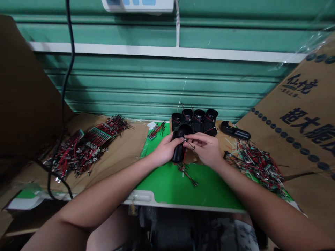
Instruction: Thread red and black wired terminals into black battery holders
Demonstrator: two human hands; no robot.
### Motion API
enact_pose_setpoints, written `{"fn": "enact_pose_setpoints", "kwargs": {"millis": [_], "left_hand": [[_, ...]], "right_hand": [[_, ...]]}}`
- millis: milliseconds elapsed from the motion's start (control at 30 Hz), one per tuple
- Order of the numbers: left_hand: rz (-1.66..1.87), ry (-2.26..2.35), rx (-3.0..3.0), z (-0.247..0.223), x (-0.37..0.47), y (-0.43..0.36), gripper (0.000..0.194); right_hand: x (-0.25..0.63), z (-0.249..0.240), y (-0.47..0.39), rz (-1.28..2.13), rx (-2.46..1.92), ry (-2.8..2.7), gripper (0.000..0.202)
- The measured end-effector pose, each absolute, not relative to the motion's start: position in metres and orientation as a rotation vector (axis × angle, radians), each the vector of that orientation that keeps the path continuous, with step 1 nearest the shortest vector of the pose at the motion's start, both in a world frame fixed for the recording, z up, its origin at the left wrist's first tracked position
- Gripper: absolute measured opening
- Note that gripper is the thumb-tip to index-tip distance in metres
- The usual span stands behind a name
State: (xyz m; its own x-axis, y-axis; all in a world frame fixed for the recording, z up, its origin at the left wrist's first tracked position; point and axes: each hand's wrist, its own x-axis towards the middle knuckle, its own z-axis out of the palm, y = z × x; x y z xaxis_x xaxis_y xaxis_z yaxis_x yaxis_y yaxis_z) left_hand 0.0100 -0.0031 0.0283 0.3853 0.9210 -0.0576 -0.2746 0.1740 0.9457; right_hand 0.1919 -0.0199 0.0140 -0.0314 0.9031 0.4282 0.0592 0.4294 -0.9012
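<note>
Snap risk: thin wires [184, 157]
left hand [167, 149] grips black case [178, 154]; right hand [207, 149] pinches wires; hard tug could break them

Soft, moderate light covers the green wall [157, 75] and worktop [209, 190]; the cardboard [28, 80] at far left sinks into shadow. Clear plastic [311, 45] glints upper right. Wide-angle stretch enlarges the forearms [112, 195] toward the lower corners; heaped wires [261, 165] look smeared.
</note>
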Motion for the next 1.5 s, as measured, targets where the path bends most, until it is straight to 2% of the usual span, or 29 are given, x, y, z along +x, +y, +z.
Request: {"fn": "enact_pose_setpoints", "kwargs": {"millis": [467, 667, 900, 1133, 1500], "left_hand": [[1.028, 0.778, 1.055, 0.023, 0.011, 0.000, 0.026], [1.017, 0.788, 1.078, 0.026, 0.011, -0.001, 0.027], [1.066, 0.775, 1.099, 0.029, 0.012, -0.002, 0.022], [1.055, 0.769, 1.114, 0.028, 0.012, -0.001, 0.026], [1.071, 0.753, 1.138, 0.023, 0.012, 0.001, 0.028]], "right_hand": [[0.188, 0.017, -0.027, 0.784, -0.960, -1.478, 0.027], [0.190, 0.022, -0.031, 0.591, -0.939, -1.625, 0.018], [0.192, 0.021, -0.033, 0.488, -0.950, -1.685, 0.018], [0.193, 0.020, -0.032, 0.284, -0.917, -1.779, 0.019], [0.196, 0.019, -0.031, 0.205, -0.893, -1.808, 0.018]]}}
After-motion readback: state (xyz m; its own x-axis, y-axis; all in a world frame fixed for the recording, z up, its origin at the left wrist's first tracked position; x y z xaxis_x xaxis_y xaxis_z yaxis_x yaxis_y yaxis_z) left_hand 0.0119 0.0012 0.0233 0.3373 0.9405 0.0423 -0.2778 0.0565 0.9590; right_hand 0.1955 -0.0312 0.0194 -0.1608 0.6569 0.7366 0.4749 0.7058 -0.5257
